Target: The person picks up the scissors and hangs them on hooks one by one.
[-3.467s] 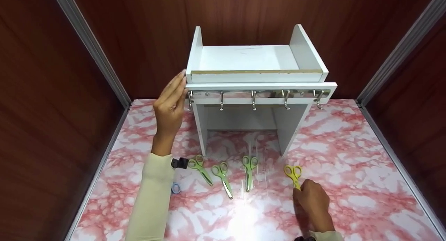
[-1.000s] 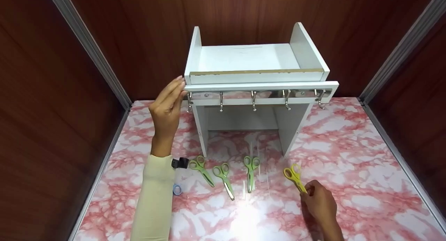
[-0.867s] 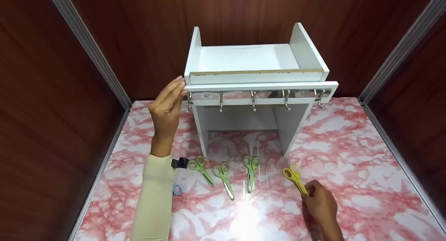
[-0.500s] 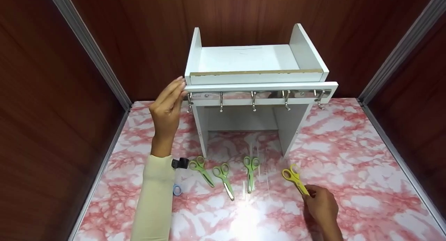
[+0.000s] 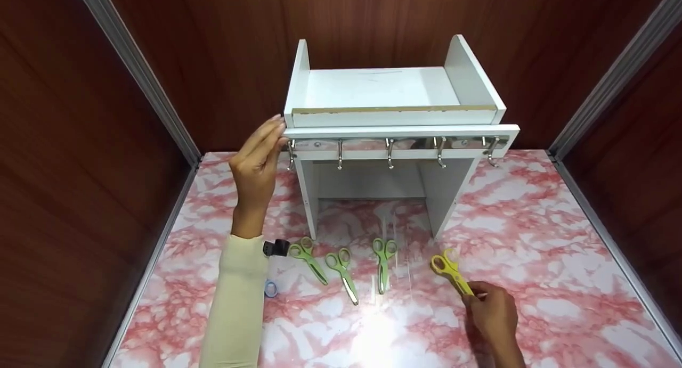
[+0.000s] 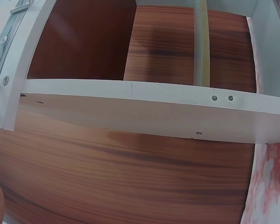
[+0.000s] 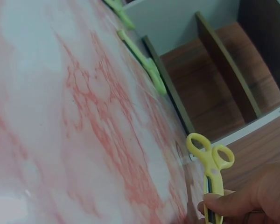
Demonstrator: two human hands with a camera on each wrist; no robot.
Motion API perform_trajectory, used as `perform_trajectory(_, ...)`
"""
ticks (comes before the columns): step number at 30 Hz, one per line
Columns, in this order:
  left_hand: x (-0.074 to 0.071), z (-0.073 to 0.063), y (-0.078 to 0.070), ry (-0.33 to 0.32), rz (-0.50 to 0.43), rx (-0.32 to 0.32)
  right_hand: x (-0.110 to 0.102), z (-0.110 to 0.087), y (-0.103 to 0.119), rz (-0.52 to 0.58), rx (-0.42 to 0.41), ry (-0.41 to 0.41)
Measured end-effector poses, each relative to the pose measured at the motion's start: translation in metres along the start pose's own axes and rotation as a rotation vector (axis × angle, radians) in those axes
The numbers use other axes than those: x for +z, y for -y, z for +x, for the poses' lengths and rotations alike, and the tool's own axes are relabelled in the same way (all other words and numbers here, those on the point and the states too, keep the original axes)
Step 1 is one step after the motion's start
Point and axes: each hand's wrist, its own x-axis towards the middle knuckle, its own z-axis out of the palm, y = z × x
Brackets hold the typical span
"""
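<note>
In the head view my left hand [image 5: 254, 163] touches the left end of a white shelf unit [image 5: 394, 117] with fairly straight fingers, beside its rail of metal hooks. In the left wrist view only a sliver of that hand shows at the left edge, near the hook board [image 6: 11, 74]. My right hand [image 5: 494, 310] pinches yellow scissors [image 5: 452, 272] by the blade end between thumb and fingers. Their handle loops point toward the shelf. In the right wrist view the yellow scissors [image 7: 212, 163] look closed, with the thumb across the blades.
Green scissors [image 5: 309, 260], a second green pair [image 5: 342, 275] and a third [image 5: 382, 264] lie in a row before the shelf. A small blue ring [image 5: 271, 288] lies by the left sleeve. Thin clear strips lie around the third pair. Dark wood panels [image 5: 69, 197] enclose the table.
Over the last seconds my right hand has moved slightly right and the yellow scissors have tilted, handles to the left. My left fingertips sit a little lower on the shelf's end.
</note>
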Motion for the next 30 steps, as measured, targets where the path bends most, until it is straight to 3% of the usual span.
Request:
perform_trajectory(15, 0.0, 0.0, 0.0, 0.005, 0.005, -0.001, -0.004, -0.006, 0.015, 0.131, -0.079, -0.162)
perform_trajectory(24, 0.0, -0.001, 0.001, 0.005, 0.005, -0.005, -0.01, -0.008, 0.024, 0.138, -0.081, -0.193)
perform_trajectory(30, 0.0, -0.001, 0.001, 0.002, 0.01, -0.003, -0.013, -0.011, 0.028, 0.199, -0.086, -0.171)
